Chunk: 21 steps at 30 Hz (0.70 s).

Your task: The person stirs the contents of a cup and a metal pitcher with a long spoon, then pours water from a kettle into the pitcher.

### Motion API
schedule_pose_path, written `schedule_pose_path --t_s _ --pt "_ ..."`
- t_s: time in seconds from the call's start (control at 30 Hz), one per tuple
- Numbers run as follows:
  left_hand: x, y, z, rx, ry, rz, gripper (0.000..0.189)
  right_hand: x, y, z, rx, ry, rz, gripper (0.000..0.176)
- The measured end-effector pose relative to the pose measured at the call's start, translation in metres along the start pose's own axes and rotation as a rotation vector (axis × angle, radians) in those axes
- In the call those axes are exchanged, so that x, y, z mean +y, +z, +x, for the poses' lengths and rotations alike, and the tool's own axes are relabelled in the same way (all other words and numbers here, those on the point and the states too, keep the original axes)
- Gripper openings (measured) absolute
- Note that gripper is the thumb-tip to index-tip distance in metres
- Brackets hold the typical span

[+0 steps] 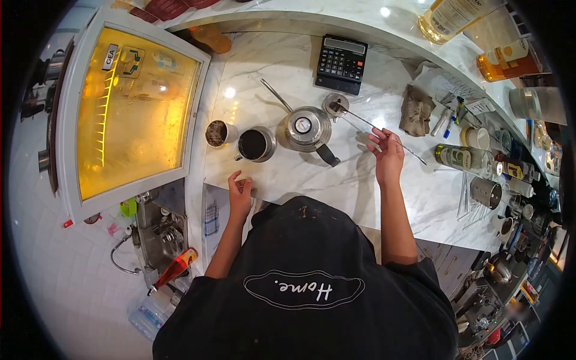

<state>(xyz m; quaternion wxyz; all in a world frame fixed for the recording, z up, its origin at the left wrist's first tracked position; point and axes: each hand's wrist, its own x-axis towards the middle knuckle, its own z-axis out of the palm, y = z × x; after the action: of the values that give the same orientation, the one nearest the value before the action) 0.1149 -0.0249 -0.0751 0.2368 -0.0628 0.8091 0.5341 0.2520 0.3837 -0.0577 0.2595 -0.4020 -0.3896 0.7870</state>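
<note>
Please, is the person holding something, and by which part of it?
The right hand holds a long thin utensil around the middle of its length; the left hand appears empty.

This looks like a café bar: a thermometer-lidded kettle (pixel 307 133) and a calculator (pixel 341 63) stand on the marble-patterned counter (pixel 270 57). Bottles of amber liquid (pixel 443 23) stand on a ledge (pixel 360 8) beyond its far-right corner, and a GEA fridge (pixel 141 120) flanks its left edge.
</note>
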Motion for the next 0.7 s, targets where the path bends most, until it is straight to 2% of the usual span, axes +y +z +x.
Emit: schedule_pose_path --t_s 0.6,0.7 --pt "0.008 0.014 0.001 0.025 0.006 0.08 0.05 0.004 0.0 0.009 0.03 0.044 -0.015 0.031" --pt "0.016 0.017 0.0 0.047 -0.04 0.075 0.051 0.005 -0.004 0.006 0.041 0.044 0.011 0.032"
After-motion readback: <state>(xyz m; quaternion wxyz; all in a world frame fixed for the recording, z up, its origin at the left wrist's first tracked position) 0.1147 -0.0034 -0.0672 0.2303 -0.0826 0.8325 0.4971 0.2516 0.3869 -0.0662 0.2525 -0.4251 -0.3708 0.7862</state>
